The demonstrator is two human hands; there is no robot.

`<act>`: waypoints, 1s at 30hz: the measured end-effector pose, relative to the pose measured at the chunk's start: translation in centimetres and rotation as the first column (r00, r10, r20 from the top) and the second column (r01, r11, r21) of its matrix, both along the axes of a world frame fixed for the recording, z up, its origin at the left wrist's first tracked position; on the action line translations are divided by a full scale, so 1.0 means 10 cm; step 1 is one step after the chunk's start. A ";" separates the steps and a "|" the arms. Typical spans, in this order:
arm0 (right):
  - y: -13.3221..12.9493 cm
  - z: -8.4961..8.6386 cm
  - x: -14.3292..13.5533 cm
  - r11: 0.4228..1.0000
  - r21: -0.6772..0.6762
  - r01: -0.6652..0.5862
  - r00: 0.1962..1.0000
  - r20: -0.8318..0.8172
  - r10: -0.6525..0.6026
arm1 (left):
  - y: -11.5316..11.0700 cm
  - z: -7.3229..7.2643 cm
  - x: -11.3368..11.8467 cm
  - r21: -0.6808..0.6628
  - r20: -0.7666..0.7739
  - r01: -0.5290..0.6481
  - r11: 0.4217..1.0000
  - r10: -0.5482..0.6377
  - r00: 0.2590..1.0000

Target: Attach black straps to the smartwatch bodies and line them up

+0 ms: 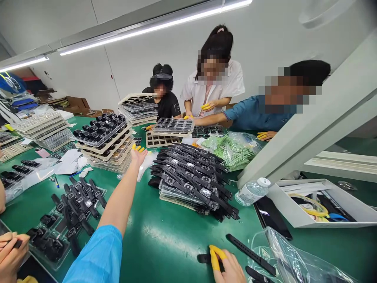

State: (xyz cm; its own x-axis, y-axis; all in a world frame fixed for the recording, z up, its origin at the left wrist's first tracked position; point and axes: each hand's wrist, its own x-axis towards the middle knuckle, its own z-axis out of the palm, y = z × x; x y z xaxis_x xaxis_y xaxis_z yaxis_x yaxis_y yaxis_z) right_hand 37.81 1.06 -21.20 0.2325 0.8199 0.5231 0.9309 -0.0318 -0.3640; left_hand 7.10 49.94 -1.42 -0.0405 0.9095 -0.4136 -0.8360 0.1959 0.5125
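Where the glossy green table top (165, 243) spreads under the long white ceiling strip light (153, 25) and the plain pale wall, we work among three other people seated or standing at the far edge, their fingers capped in yellow. Our left hand (138, 155) is stretched far forward on a bare arm from a bright blue sleeve (98, 255), fingers spread wide with yellow cots on the tips, holding nothing; it hovers beside the tall stack of beige trays loaded with black watch bodies (103, 141) to its left, with crumpled clear film just past it. To the right of that hand lies the big heap of black watches on clear blister trays (191, 181), their straps running lengthwise from near left to far right. Our right hand (228, 267) sits low at the near edge, thumb and forefinger in yellow cots pinched on a small black strap piece (204, 258); how firmly, we cannot tell. Just to the right of that pinch lies a long black watch strap (250, 253), flat on the table, its long axis slanting from upper left to lower right, touching a clear plastic bag (291, 259). Beyond it stand a clear water bottle (251, 192) and an open white box (324, 204).
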 end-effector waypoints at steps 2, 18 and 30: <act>0.00 0.02 -0.01 1.000 -0.014 0.008 1.000 0.004 -0.008 | -0.01 0.03 -0.04 0.000 0.000 -0.002 1.000 0.002 1.000; 0.03 0.29 -0.12 0.996 -0.077 0.042 0.981 -0.185 -0.056 | -0.24 0.25 -0.08 0.092 -0.024 0.049 0.995 -0.047 0.999; 0.87 2.00 -0.61 0.937 0.066 -0.344 0.472 -0.850 0.234 | -0.12 0.92 -0.09 0.237 -0.003 0.134 0.962 -0.138 0.990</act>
